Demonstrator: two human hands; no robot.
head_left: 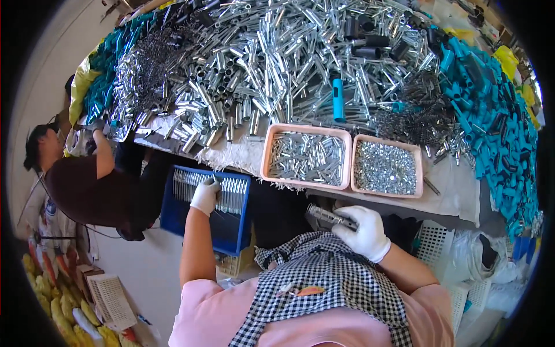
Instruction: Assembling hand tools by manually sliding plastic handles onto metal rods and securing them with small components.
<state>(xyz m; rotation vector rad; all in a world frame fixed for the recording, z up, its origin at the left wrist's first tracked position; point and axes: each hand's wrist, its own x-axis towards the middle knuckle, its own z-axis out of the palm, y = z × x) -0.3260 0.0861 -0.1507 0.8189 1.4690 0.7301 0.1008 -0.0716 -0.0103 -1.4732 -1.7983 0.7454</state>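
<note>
My left hand (205,198), in a white glove, reaches into a blue crate (163,214) at the left. Its fingers are closed round a thin metal rod at the end of a row of similar rods (188,184) in the crate. In front of my apron, my gloved right hand (366,232) grips a bundle of short silvery metal tubes (325,216), held sideways with their ends pointing left. The exact number of tubes is hidden by my fingers. The two hands are well apart.
A pink tray of small metal pins (306,159) and another of tiny metal pieces (386,168) stand at the table's front edge. Behind are heaped metal tubes (272,63), dark springs (413,118) and teal handles (497,121). Another person (87,179) works at the left.
</note>
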